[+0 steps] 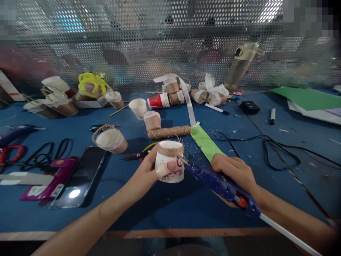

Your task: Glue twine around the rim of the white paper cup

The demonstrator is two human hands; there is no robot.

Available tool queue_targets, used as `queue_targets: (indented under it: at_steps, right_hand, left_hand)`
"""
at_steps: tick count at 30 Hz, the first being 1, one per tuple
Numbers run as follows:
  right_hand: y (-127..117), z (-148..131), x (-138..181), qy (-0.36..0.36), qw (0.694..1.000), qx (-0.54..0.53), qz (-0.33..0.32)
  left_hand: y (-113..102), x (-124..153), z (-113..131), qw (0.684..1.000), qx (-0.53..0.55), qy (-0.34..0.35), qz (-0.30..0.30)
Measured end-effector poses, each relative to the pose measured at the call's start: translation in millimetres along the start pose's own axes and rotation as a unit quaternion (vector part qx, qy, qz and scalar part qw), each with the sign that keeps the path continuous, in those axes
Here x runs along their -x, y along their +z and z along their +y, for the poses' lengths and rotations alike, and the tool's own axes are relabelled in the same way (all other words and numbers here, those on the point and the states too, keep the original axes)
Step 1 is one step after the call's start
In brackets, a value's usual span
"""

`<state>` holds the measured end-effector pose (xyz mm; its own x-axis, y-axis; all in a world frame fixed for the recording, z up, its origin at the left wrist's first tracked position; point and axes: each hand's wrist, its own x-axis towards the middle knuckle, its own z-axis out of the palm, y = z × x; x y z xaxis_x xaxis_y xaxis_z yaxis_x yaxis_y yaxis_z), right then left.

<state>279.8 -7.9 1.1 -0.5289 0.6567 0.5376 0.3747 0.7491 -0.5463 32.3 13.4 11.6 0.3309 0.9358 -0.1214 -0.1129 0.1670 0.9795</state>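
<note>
My left hand (150,170) is wrapped round a white paper cup (170,161) with a red print and a band of brown twine near its rim. A bandaged thumb presses on the cup's side. My right hand (234,170) grips a blue hot glue gun (221,185), whose metal nozzle touches the cup just below the twine band. A white glue stick pokes out of the gun's back toward the lower right. Both hands hover over the blue table (170,209).
A twine spool (169,132) and green paper strip (206,142) lie just behind the cup. Scissors (135,155), another twine-wrapped cup (110,139), a phone (80,176) and a black cable (269,147) surround my hands. Several decorated cups stand along the perforated metal screen (149,46).
</note>
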Motion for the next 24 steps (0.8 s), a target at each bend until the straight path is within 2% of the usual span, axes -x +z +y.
queue_targets:
  at_steps: [7, 24]
  right_hand:
    - [0.3, -0.1, -0.4, -0.007, 1.0, -0.004, 0.002]
    - [0.0, -0.4, 0.5, -0.005, 1.0, -0.002, 0.006]
  left_hand:
    - [-0.7, 0.7, 0.4, 1.0, 0.01, -0.018, -0.001]
    - [-3.5, 0.6, -2.1, 1.0, -0.005, -0.011, -0.012]
